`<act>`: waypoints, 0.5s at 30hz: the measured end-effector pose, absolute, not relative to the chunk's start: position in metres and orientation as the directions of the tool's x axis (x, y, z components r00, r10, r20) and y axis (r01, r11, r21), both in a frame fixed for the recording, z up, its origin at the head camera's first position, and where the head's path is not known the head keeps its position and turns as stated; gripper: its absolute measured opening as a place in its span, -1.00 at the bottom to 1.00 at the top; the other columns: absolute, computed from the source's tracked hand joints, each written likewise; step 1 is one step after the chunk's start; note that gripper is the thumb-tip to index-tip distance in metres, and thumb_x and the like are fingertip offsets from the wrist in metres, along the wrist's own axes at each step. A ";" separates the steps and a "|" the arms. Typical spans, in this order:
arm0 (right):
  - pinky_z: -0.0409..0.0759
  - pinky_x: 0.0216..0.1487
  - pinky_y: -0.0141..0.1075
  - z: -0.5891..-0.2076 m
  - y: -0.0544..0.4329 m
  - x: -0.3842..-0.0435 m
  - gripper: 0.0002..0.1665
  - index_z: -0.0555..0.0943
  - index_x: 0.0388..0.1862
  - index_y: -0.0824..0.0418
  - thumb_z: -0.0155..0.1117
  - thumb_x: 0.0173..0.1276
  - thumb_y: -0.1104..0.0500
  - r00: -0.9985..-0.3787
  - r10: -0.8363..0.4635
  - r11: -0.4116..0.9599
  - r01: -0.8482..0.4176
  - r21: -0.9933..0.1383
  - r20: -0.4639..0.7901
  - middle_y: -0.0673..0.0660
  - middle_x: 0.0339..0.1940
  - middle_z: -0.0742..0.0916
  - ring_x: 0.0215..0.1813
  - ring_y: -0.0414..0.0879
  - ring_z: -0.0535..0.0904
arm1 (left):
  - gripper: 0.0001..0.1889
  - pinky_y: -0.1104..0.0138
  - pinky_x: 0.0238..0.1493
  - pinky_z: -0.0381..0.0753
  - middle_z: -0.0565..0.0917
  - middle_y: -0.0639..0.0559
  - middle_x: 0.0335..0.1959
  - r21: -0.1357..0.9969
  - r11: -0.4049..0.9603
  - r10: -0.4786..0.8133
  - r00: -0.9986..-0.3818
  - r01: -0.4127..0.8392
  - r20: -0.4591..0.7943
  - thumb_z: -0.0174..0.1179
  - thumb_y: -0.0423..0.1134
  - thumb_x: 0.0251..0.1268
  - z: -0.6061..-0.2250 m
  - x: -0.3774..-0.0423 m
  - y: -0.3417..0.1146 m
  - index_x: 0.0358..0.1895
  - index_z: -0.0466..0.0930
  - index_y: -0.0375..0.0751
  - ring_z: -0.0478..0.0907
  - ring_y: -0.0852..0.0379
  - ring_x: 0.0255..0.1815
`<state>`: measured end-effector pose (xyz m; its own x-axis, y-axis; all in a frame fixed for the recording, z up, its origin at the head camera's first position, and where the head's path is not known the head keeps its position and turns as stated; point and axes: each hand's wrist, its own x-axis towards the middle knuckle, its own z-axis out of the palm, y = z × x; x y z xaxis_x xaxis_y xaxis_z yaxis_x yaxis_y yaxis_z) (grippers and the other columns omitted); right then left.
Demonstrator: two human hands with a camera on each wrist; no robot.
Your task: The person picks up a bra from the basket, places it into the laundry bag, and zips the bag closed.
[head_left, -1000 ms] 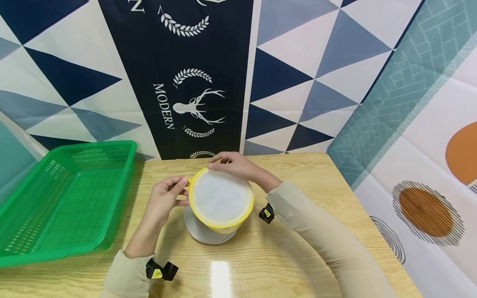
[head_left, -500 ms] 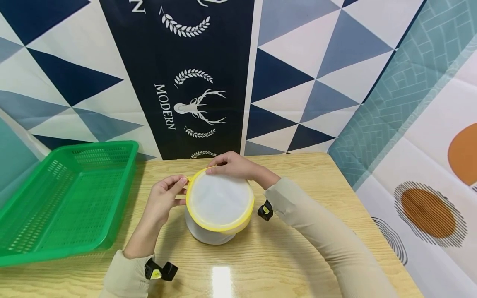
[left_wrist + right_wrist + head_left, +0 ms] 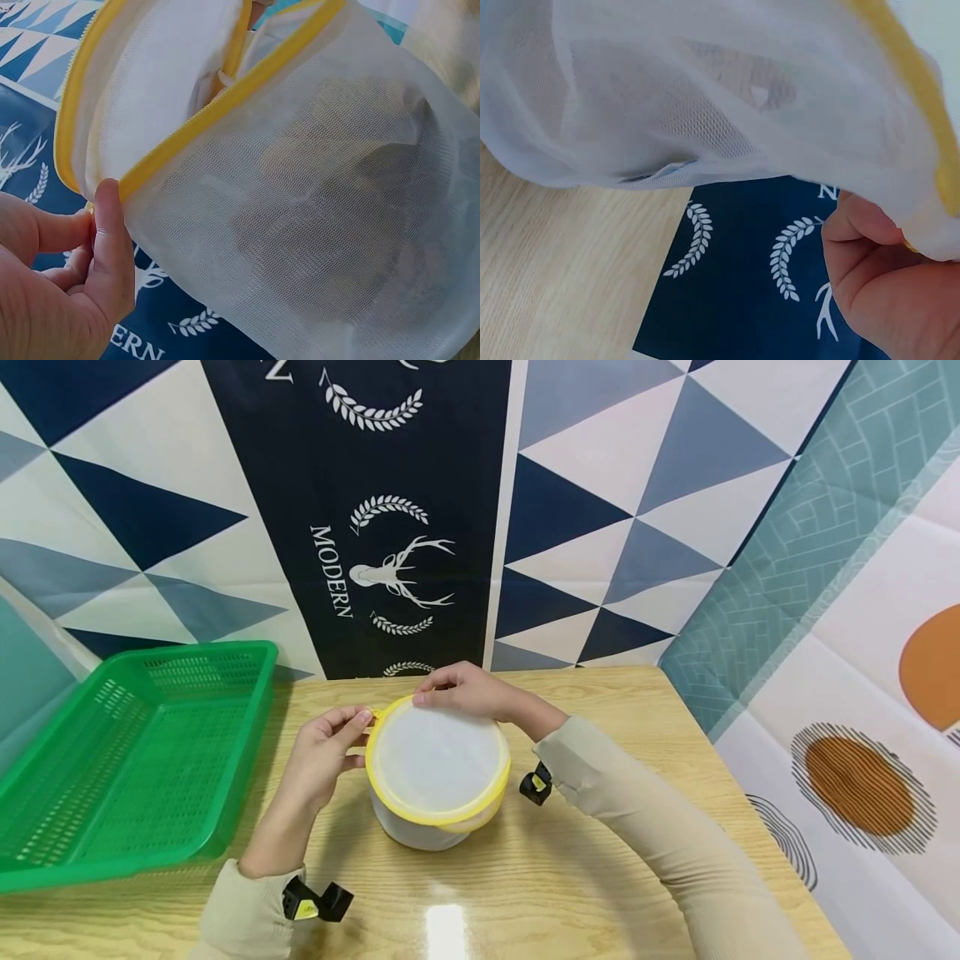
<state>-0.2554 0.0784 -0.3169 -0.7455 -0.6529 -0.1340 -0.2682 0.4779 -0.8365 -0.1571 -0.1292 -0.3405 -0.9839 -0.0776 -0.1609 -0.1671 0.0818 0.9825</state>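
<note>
A round white mesh laundry bag (image 3: 420, 836) with a yellow zipper (image 3: 201, 114) stands on the table, its flat lid (image 3: 441, 760) facing up. My left hand (image 3: 318, 756) pinches the zipper at the left rim between thumb and forefinger. In the left wrist view, the lid and the bag's side spread apart from that pinch, leaving a gap. My right hand (image 3: 468, 691) holds the far rim, thumb over the lid's edge; the right wrist view shows its curled fingers (image 3: 866, 221) at the mesh. A darker patch shows through the bag's side.
A green plastic basket (image 3: 217, 827) stands on the left of the wooden table (image 3: 592, 877). Behind the table rises a wall covering (image 3: 405, 460) with triangles and a deer print. Another patterned covering (image 3: 847, 693) borders the right side.
The lid's left edge has shifted a little to the left, and my left hand has moved slightly left with it. My right hand stays at the far rim.
</note>
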 end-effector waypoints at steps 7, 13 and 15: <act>0.68 -0.35 -0.25 -0.312 0.077 -0.252 -0.71 0.63 -0.02 0.15 0.18 0.35 0.07 -0.752 -0.637 0.466 -0.200 -0.862 -0.170 0.12 -0.23 0.70 -0.44 -0.15 0.65 | -0.59 0.49 -0.38 0.60 0.53 0.13 -0.21 0.977 0.120 -0.091 -0.982 -0.177 -0.167 0.04 -0.10 0.39 -0.337 -0.159 -0.131 0.12 0.44 -0.35 0.51 0.27 -0.29; 0.68 -0.36 -0.24 -0.314 0.079 -0.252 -0.71 0.63 -0.02 0.14 0.16 0.37 0.06 -0.757 -0.626 0.475 -0.176 -0.862 -0.190 0.12 -0.24 0.70 -0.44 -0.14 0.65 | -0.62 0.45 -0.38 0.64 0.54 0.05 -0.18 0.972 0.176 -0.097 -0.986 -0.155 -0.139 0.04 -0.12 0.39 -0.338 -0.161 -0.132 0.09 0.47 -0.35 0.50 0.27 -0.29; 0.68 -0.37 -0.25 -0.315 0.079 -0.251 -0.71 0.63 -0.02 0.14 0.15 0.37 0.06 -0.757 -0.624 0.471 -0.166 -0.867 -0.194 0.12 -0.24 0.70 -0.45 -0.15 0.65 | -0.63 0.44 -0.39 0.64 0.53 0.03 -0.17 0.972 0.183 -0.101 -0.986 -0.149 -0.133 0.04 -0.13 0.39 -0.339 -0.161 -0.132 0.08 0.47 -0.35 0.50 0.27 -0.30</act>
<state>-0.2512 0.0794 -0.3148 -0.7571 -0.6238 -0.1940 -0.1658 0.4707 -0.8666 -0.1607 -0.1318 -0.3387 -0.9861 -0.1006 -0.1325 -0.1492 0.1830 0.9717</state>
